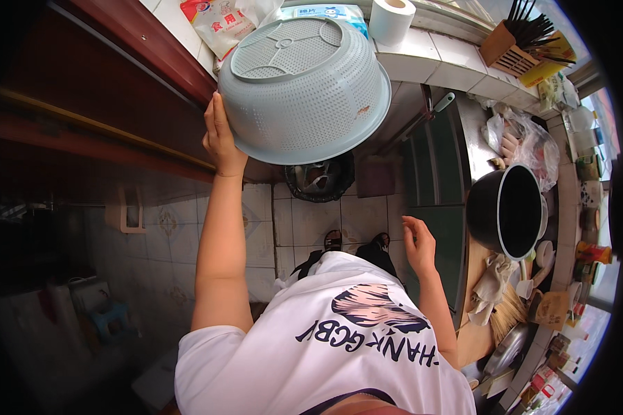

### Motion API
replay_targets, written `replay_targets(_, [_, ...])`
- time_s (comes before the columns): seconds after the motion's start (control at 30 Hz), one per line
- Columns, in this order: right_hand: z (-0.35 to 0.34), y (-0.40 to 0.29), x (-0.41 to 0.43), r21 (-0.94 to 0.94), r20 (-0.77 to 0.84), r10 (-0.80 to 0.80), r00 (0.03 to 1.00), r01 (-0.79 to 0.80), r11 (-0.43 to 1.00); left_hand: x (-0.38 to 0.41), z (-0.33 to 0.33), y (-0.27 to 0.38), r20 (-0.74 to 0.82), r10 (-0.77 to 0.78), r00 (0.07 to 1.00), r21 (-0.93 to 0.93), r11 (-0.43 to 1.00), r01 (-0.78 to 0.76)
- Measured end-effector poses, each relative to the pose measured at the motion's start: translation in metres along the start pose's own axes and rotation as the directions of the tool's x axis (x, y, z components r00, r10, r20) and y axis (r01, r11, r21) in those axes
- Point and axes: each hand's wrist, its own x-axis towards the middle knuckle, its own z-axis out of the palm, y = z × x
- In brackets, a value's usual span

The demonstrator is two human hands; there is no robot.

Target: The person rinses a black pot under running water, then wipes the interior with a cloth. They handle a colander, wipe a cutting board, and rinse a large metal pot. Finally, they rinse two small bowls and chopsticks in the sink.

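Observation:
My left hand is raised and grips the side of a pale blue-grey plastic colander near its rim. The colander is tilted, with its perforated base turned upward and a small brown mark on its wall. Part of the left hand is hidden behind it. My right hand hangs beside my body with loosely bent fingers and holds nothing. It is nearest the dark green cabinet doors under the counter.
A black pot stands on the right-hand counter near a plastic bag, a cloth and a straw brush. Below the colander, a lined bin stands on the tiled floor. The tiled ledge holds a paper roll and a chopstick holder.

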Motion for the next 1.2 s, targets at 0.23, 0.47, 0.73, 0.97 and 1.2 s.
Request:
replay_targets(0.23, [-0.001, 0.003, -0.003, 0.016, 0.006, 0.037, 0.999, -0.037, 0.999, -0.003, 0.007, -0.005, -0.012, -0.076, 0.997, 0.008, 0.997, 0.076])
replay_targets(0.47, [-0.001, 0.009, -0.004, 0.007, -0.005, 0.003, 1.0, -0.003, 1.0, -0.008, 0.008, -0.01, 0.008, -0.185, 0.983, -0.084, 0.979, 0.185])
replay_targets(0.73, [0.002, 0.016, -0.01, 0.015, -0.002, 0.02, 1.0, -0.02, 1.0, 0.0, -0.003, 0.007, 0.001, -0.188, 0.982, 0.019, 0.982, 0.187])
replay_targets(0.97, [0.004, 0.018, -0.013, 0.029, -0.03, -0.014, 0.999, 0.015, 0.999, 0.006, 0.002, 0.001, 0.01, -0.111, 0.994, 0.019, 0.994, 0.11])
replay_targets(1.2, [0.002, 0.021, -0.02, 0.042, -0.042, 0.01, 0.999, -0.008, 0.999, -0.004, -0.003, -0.017, -0.02, -0.207, 0.978, -0.104, 0.974, 0.204])
